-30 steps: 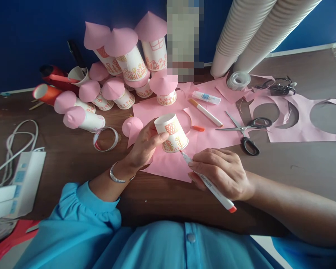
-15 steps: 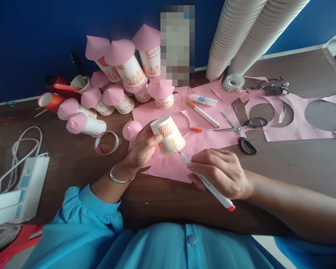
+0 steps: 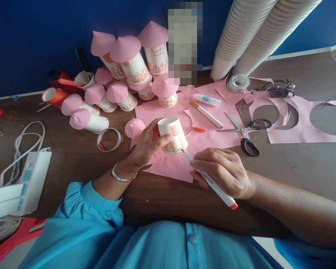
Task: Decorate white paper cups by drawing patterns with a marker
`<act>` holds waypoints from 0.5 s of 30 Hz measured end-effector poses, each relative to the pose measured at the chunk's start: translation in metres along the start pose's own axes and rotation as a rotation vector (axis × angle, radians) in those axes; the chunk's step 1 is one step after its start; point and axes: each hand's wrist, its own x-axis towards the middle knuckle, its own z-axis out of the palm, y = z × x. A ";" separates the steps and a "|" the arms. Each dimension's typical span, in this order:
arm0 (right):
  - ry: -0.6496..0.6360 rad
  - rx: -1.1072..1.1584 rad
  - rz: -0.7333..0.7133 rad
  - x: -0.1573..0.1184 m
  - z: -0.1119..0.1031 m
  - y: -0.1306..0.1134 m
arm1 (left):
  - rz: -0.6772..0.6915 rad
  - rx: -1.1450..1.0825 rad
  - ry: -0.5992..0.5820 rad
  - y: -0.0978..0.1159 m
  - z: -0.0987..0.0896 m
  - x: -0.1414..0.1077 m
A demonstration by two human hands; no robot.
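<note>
Held in my left hand is a white paper cup, tilted, with an orange lattice window and flowers drawn on its side. The thumb lies across the front of the cup. My right hand grips a white marker with a red end, its tip at the cup's lower rim. Beneath both hands lie sheets of pink paper. The loose orange cap rests on the paper, right of the cup.
Decorated cups with pink cone roofs stand at the back left. Scissors, a yellow-ended marker, a glue stick and clear tape lie to the right. Stacked white cups lean behind. A power strip is at left.
My left hand has turned the cup, so its window and flowers face further right. The marker tip remains by the lower rim. The whole view has shifted slightly.
</note>
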 end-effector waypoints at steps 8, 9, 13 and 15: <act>0.002 -0.033 0.007 0.000 0.001 0.002 | -0.011 -0.045 -0.020 -0.002 -0.002 0.002; 0.005 -0.037 0.011 0.000 0.001 0.003 | -0.007 -0.049 -0.021 -0.003 -0.002 0.002; 0.028 -0.039 0.027 -0.001 0.001 0.004 | 0.008 -0.045 0.013 -0.002 -0.003 0.001; 0.044 -0.033 0.028 -0.001 0.001 0.005 | 0.023 -0.035 0.050 0.000 -0.004 0.002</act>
